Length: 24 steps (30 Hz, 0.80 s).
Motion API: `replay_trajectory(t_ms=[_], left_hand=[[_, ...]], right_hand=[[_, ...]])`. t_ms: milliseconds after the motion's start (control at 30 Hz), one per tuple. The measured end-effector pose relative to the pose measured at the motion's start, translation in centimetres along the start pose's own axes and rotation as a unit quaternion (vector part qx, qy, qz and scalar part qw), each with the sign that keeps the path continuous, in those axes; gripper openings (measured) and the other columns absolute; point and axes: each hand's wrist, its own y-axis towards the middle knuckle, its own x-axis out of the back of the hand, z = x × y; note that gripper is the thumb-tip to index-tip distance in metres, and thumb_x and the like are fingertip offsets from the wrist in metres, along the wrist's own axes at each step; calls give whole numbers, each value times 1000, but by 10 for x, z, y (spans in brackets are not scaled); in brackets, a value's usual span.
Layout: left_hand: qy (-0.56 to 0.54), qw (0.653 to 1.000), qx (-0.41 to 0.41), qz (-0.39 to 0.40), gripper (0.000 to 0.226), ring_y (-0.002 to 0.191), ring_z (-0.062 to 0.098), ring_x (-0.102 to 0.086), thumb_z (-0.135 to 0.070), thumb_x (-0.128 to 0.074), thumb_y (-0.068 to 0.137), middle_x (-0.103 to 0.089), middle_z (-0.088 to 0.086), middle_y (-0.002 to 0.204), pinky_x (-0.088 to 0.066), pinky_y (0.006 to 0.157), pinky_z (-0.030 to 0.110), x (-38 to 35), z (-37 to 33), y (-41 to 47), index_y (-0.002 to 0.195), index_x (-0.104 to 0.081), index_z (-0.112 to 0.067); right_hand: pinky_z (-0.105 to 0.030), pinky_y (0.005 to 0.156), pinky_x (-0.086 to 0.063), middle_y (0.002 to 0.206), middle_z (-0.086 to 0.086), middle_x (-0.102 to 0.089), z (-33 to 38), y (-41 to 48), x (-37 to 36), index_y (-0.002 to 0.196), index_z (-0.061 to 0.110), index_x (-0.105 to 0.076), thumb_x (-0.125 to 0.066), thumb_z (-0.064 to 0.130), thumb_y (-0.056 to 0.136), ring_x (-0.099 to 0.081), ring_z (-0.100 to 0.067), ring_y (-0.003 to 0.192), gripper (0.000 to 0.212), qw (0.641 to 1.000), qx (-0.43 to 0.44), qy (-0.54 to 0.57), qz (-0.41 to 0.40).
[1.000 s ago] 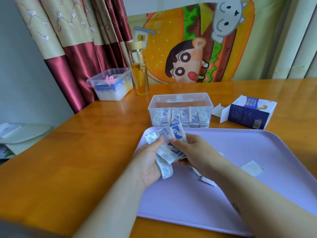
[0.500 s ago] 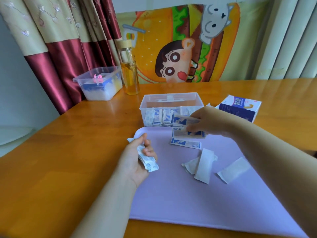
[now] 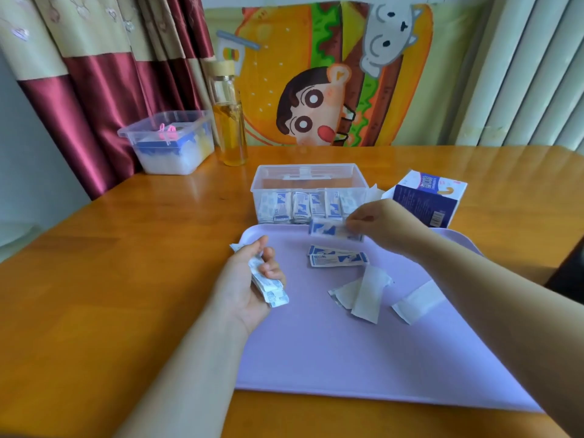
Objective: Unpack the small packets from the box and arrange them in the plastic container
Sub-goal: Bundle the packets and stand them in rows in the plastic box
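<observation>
Since a second ago the two hands have parted: the right hand (image 3: 382, 227) has left the shared bundle and moved out to the far edge of the lilac plastic tray (image 3: 347, 358), just in front of the clear rectangular plastic container (image 3: 309, 181). There its thumb and fingers pinch a small blue-and-white packet (image 3: 328, 230), blurred and held lengthwise above the tray. The left hand (image 3: 249, 286) sits over the tray's left edge, fingers curled around a small stack of the same packets (image 3: 268, 286), their ends poking out below the palm.

A row of packets (image 3: 300, 210) stands upright against the container's near wall. Two more packets (image 3: 338, 257) lie overlapping on the tray, where half a second ago only one lay flat. Nearer the camera, several torn white paper strips (image 3: 369, 295) are scattered on the tray.

The blue-and-white cardboard box (image 3: 426, 200) lies on its side to the right of the container, flap open, on the orange wooden table (image 3: 126, 279). At the table's far left stand a glass bottle of amber liquid (image 3: 229, 134) and a second lidded clear plastic tub (image 3: 170, 143), before a red-and-cream curtain (image 3: 94, 74) and a cartoon hamburger cloth (image 3: 316, 90).
</observation>
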Motion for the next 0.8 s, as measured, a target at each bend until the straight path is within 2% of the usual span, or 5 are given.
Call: replay_trajectory(t_ms=[133,300,433,633,800], left_hand=[[-19,999,21,15,9,36,4,-40,-15,-45,96,-50,-2,64,-35,39,11,0,1,0,101,-51,-11],[-22,999,32,22,9,38,6,-42,-15,-44,96,-48,-1,66,-38,41,11,0,3,1,91,-51,-11],[-21,999,37,25,8,37,6,-42,-15,-45,96,-49,0,66,-38,40,12,-1,4,0,93,-51,-11],[-13,999,35,28,10,38,6,-41,-12,-47,94,-48,0,68,-37,39,12,0,5,-3,104,-45,-13],[28,998,34,44,13,36,3,-32,-12,-50,92,-48,-3,67,-28,36,12,-1,4,-7,103,-44,-15]], right_hand=[[-18,69,-43,98,2,-65,-5,-9,8,106,22,-68,-65,24,87,-60,-14,90,20,993,64,-95,29],[-17,79,-45,100,18,-59,7,-32,26,108,36,-64,-71,21,82,-57,-4,92,32,914,135,-233,305],[-28,86,-46,104,12,-54,9,-32,22,109,33,-58,-76,30,75,-54,-13,99,39,897,106,-276,328],[-29,90,-45,112,9,-57,16,-27,24,110,28,-61,-73,45,75,-55,-16,105,41,860,65,-359,355],[-22,77,-43,101,9,-59,12,-34,27,95,30,-56,-72,46,76,-55,-12,93,29,870,61,-330,362]])
